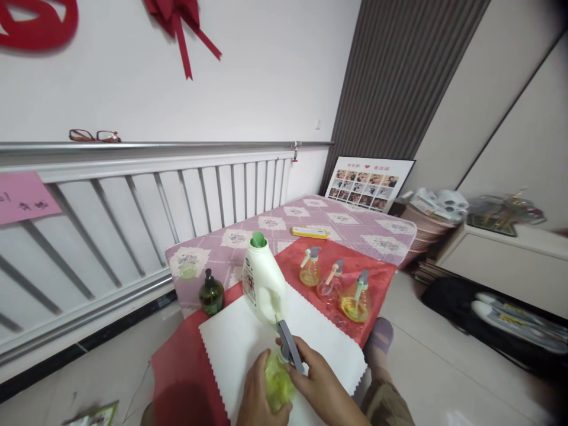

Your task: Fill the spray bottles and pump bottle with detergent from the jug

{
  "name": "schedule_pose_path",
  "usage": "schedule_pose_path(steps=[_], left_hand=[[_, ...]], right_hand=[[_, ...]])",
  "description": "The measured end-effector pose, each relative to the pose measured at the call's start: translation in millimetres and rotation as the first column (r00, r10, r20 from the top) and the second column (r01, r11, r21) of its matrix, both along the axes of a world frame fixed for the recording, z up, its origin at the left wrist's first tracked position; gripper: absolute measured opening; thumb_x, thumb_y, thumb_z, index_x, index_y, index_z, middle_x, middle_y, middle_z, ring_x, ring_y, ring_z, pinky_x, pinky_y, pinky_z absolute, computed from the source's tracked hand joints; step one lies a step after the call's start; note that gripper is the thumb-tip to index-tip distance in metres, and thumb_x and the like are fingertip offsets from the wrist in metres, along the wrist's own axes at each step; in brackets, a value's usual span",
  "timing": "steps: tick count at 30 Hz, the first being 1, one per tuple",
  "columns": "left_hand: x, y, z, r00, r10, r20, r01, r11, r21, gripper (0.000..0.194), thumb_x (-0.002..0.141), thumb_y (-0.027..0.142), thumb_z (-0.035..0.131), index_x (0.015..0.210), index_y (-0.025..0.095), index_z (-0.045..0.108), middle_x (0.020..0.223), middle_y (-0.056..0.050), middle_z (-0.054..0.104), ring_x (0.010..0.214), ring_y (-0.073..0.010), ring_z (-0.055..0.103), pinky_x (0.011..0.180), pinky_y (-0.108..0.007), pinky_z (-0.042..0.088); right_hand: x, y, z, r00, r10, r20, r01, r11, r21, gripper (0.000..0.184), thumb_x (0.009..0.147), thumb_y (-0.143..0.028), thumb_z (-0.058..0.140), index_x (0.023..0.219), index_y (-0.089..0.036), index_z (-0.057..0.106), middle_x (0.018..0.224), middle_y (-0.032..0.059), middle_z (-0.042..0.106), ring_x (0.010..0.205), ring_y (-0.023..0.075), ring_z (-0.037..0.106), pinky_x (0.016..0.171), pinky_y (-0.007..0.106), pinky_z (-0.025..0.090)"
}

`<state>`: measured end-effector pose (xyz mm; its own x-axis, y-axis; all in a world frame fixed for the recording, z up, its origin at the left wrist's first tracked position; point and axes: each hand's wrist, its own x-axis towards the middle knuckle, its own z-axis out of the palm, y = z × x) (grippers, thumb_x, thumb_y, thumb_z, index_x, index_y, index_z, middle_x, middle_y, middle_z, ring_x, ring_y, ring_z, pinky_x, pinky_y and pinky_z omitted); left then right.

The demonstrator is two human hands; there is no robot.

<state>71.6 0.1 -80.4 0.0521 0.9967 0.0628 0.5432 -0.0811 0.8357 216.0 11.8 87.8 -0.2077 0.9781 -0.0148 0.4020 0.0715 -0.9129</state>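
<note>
My left hand [260, 393] is wrapped round a small yellow-green spray bottle [278, 381] over a white cloth [242, 346]. My right hand [322, 381] grips the bottle's grey spray head [289, 344] from the right. Just beyond stands a white detergent jug [262, 284] with a green cap. Three more small spray bottles stand on the red cloth [181, 370] to the right: a yellow one [309, 269], a pinkish clear one [331, 284] and a yellow one [356, 299] with a grey-green head.
A dark green pump bottle [211, 294] stands left of the jug. A yellow flat box [309, 232] lies on the patterned pink tablecloth [346, 228]. A white radiator [133, 207] runs along the left wall with glasses [94, 136] on its shelf. A photo board [368, 183] leans at the back.
</note>
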Motion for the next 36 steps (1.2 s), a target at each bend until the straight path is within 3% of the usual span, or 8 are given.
schedule_pose_path(steps=[4,8,14,21,27,36], left_hand=[[-0.8,-0.3,6.6,1.000,-0.016,0.027,0.017,0.999,-0.045,0.096,0.052,0.013,0.063,0.144,0.010,0.035,0.153,-0.018,0.045,0.142,-0.0297,0.042,0.121,-0.039,0.032],[-3.5,1.2,6.2,0.998,-0.041,0.037,0.043,0.998,-0.042,0.096,0.053,0.014,0.061,0.145,0.006,0.033,0.154,-0.021,0.043,0.143,-0.0311,0.040,0.122,-0.041,0.031],[-8.6,4.0,6.5,0.989,-0.147,0.014,0.148,0.983,-0.107,0.098,0.057,0.018,0.061,0.147,0.002,0.028,0.158,-0.022,0.036,0.147,-0.0322,0.034,0.124,-0.042,0.029],[-5.0,1.6,11.8,0.995,-0.093,0.035,0.096,0.990,-0.100,0.099,0.054,0.016,0.061,0.147,0.001,0.030,0.156,-0.022,0.040,0.145,-0.0318,0.036,0.123,-0.041,0.029],[-3.0,0.5,3.5,0.997,-0.036,0.065,0.039,0.998,-0.045,0.098,0.053,0.014,0.062,0.146,0.004,0.034,0.154,-0.021,0.043,0.143,-0.0316,0.039,0.122,-0.040,0.032],[-12.2,4.7,-12.6,0.987,-0.153,0.044,0.155,0.987,-0.053,0.097,0.058,0.018,0.064,0.148,0.004,0.031,0.157,-0.022,0.038,0.147,-0.0335,0.035,0.124,-0.044,0.029]], right_hand=[[6.2,1.6,-0.4,0.998,0.060,-0.015,-0.060,0.998,-0.025,0.034,0.085,-0.027,0.056,0.118,-0.023,0.063,0.121,0.0087,0.071,0.107,0.0241,0.065,0.098,0.040,0.047],[10.4,4.9,-5.1,0.996,0.088,-0.026,-0.089,0.996,-0.025,0.034,0.087,-0.032,0.056,0.120,-0.023,0.061,0.121,0.0093,0.071,0.107,0.0255,0.064,0.096,0.041,0.047],[10.3,7.9,2.9,0.995,0.066,-0.076,-0.068,0.997,-0.030,0.033,0.088,-0.033,0.057,0.119,-0.023,0.060,0.120,0.0082,0.069,0.107,0.0245,0.063,0.097,0.040,0.047],[13.4,7.1,0.3,0.995,0.104,-0.006,-0.104,0.994,-0.033,0.032,0.089,-0.032,0.056,0.119,-0.022,0.061,0.120,0.0090,0.070,0.105,0.0237,0.063,0.098,0.040,0.047],[13.5,5.9,-3.1,0.987,0.158,0.018,-0.158,0.987,-0.030,0.031,0.089,-0.029,0.057,0.118,-0.024,0.064,0.119,0.0082,0.072,0.108,0.0247,0.064,0.099,0.040,0.048],[12.5,5.8,-10.0,0.985,0.168,0.051,-0.167,0.986,-0.030,0.036,0.086,-0.022,0.057,0.121,-0.023,0.063,0.124,0.0083,0.070,0.113,0.0241,0.064,0.102,0.038,0.048]])
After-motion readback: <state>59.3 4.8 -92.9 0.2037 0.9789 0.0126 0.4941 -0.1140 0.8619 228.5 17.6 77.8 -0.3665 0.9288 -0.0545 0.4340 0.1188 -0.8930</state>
